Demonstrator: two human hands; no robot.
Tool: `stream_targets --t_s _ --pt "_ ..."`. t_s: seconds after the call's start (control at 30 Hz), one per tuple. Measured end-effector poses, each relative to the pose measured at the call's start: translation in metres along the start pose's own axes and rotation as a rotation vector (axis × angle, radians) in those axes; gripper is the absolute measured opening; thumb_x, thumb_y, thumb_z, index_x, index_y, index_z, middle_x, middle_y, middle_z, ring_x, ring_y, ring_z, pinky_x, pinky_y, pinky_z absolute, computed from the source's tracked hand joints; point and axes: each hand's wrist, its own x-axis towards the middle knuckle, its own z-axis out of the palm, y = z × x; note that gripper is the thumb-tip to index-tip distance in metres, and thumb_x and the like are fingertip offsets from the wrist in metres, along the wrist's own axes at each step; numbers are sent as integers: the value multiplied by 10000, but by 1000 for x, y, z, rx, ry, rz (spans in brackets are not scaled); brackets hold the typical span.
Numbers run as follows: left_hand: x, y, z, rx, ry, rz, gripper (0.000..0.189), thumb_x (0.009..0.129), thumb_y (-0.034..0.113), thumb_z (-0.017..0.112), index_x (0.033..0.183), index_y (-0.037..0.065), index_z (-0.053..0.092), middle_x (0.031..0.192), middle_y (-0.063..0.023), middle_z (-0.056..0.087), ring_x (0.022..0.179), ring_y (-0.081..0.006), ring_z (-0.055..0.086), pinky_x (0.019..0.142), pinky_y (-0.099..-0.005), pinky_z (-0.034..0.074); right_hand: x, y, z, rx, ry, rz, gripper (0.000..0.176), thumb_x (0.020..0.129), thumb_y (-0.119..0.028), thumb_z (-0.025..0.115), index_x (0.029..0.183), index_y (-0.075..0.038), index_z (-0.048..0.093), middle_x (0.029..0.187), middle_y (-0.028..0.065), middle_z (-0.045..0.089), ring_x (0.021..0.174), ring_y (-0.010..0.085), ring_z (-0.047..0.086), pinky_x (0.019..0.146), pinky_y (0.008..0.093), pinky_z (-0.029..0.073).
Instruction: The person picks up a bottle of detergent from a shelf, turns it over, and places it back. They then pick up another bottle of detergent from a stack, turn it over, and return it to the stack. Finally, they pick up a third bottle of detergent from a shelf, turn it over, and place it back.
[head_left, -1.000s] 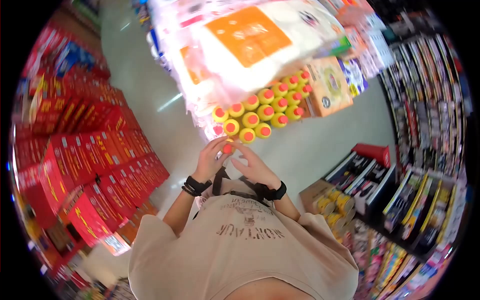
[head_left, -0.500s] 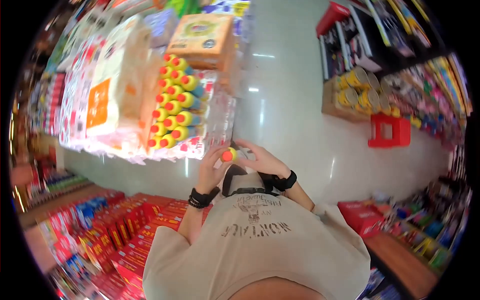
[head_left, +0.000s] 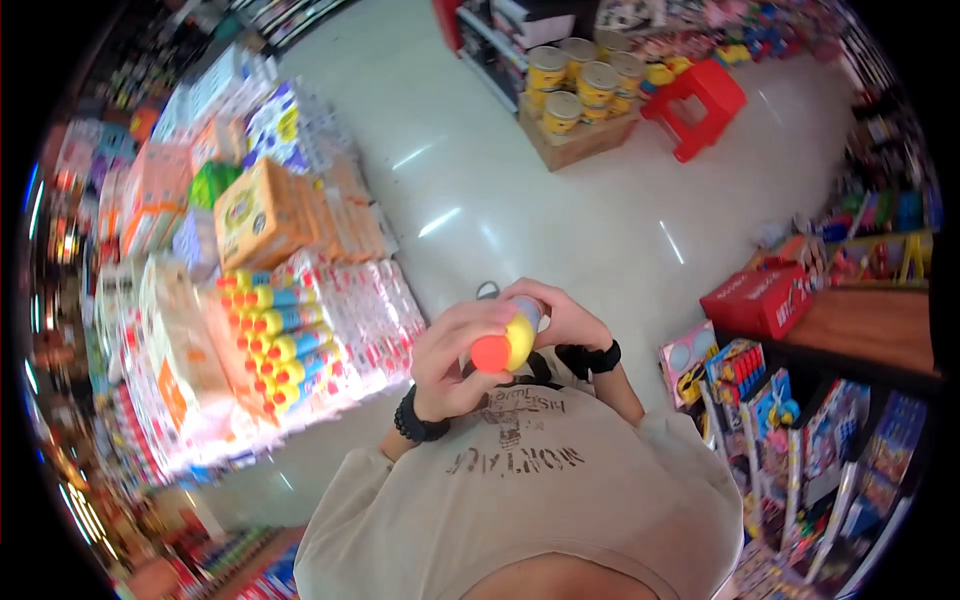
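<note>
I hold a yellow bottle with a red cap in front of my chest, its cap pointing toward me. My left hand grips it near the cap end. My right hand wraps around the far end of the bottle. Both wrists wear black bands. To my left, a stack of the same yellow, red-capped bottles lies on a display of packaged goods.
The display at left holds paper-goods packs and an orange box. A red stool and a carton of yellow cans stand on the white floor ahead. Toy shelves and a red box are at right.
My view has swung around; the display moved from ahead to my left. The bottle has been lifted closer to my chest, both hands still on it.
</note>
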Motion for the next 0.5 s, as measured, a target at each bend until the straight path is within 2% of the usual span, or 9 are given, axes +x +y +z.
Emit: stream_targets --t_s 0.03,0.07,0.17,0.2,0.23,0.37,0.5 --pt "10 -4 5 -49 -39 1 459 916 342 765 1099 -62 647 1113 -211 666 1059 -394 684 928 -475 544 -8 -1 -4 -27 88 -34 606 674 -90 920 1213 -42 644 1180 90 652 1118 200 618 981 348 491" --pt "15 -19 7 -112 -111 -32 398 856 153 791 1186 -10 641 1202 -215 670 1138 -356 660 984 -436 511 -13 2 -9 -54 175 -67 587 673 -93 921 1192 -39 651 1162 92 656 1102 205 624 968 348 494" --pt "46 -51 40 -354 -148 -81 439 863 93 743 1258 4 574 1270 -232 636 1187 -357 631 1007 -444 496 -24 -11 -34 -102 376 -115 566 671 -101 919 1172 -33 664 1124 103 659 1067 237 623 936 356 493" --pt "57 -66 50 -355 -215 -21 472 868 57 700 1302 19 517 1312 -237 610 1198 -359 615 1020 -445 486 -25 -13 -47 -103 419 -149 570 671 -99 918 1178 -33 664 1121 102 659 1067 240 620 936 358 492" --pt "70 -72 61 -392 -241 -22 473 867 54 701 1302 22 518 1310 -233 612 1187 -353 617 1017 -442 485 -26 -17 -60 -110 457 -183 575 671 -97 916 1183 -33 664 1118 101 660 1068 242 617 935 360 490" --pt "129 -96 106 -522 -342 -22 478 845 42 721 1289 29 546 1286 -204 627 1134 -318 628 989 -422 489 -29 -42 -111 -206 546 -87 567 698 -118 896 1210 -51 661 1133 85 655 1084 232 607 940 357 481" --pt "207 -107 144 -517 -455 67 455 792 67 779 1212 11 614 1174 -174 663 1046 -327 662 897 -405 529 -21 -65 -153 -96 679 3 516 738 -167 868 1203 -84 660 1155 60 637 1089 212 603 935 343 474"
